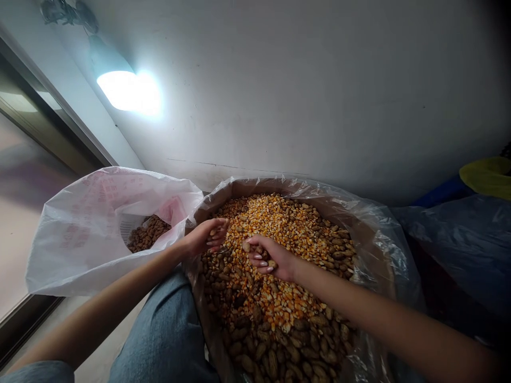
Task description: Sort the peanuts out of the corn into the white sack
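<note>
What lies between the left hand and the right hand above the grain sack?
In the head view, loose dried corn kernels lie between the left hand and the right hand.

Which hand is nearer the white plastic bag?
Left. The left hand is just beside the white plastic bag; the right hand is farther away, over the corn.
</note>
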`<action>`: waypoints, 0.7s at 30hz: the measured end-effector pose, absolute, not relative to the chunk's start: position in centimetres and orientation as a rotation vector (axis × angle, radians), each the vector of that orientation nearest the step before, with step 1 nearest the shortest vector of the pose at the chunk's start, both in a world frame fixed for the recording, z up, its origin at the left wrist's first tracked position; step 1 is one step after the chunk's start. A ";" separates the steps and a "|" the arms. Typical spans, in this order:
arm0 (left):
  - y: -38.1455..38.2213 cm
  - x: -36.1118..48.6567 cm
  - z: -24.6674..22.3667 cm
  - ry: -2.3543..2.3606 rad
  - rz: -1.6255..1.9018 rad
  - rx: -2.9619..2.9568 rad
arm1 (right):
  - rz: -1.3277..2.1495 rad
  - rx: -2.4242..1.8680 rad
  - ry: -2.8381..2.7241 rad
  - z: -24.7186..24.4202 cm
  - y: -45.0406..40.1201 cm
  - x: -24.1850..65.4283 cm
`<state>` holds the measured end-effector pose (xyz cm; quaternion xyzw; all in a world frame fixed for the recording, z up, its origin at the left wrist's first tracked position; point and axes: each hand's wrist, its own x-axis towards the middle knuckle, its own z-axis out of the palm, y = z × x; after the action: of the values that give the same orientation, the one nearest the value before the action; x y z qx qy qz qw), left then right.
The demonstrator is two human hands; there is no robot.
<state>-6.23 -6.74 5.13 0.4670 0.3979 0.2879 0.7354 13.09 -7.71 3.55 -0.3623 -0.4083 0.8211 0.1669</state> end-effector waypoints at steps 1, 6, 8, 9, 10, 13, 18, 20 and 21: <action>-6.7 -6.4 5.3 0.790 0.668 0.908 | 2.419 -0.923 -1.006 3.8 -7.5 13.2; -6.6 -7.0 5.6 0.660 0.754 0.722 | 2.418 -0.898 -1.016 3.5 -7.2 13.4; -6.5 -6.9 5.4 0.744 0.760 0.785 | 2.239 -1.100 -1.335 3.1 -7.4 13.2; -6.5 -6.9 5.3 0.826 0.751 0.856 | 2.084 -1.191 -1.549 2.9 -7.5 13.2; -6.6 -6.7 5.3 0.928 0.722 0.964 | 1.890 -1.255 -1.772 2.7 -7.7 13.2; -7.2 -6.5 5.1 1.212 0.490 1.542 | 1.242 -1.307 -2.334 2.4 -8.6 12.9; -8.8 -6.4 4.4 1.231 -0.095 2.566 | 0.570 -1.344 -2.855 1.8 -10.8 11.5; -8.9 -6.4 4.0 1.206 -0.265 2.683 | 0.464 -1.293 -2.937 1.4 -11.3 10.9; -8.9 -6.4 3.8 1.196 -0.302 2.697 | 0.452 -1.279 -2.942 1.3 -11.3 10.7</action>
<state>-6.44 -8.88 3.79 0.9058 0.4018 -0.1014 0.0880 10.69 -11.35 1.32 -0.3944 -0.9070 0.1394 -0.0490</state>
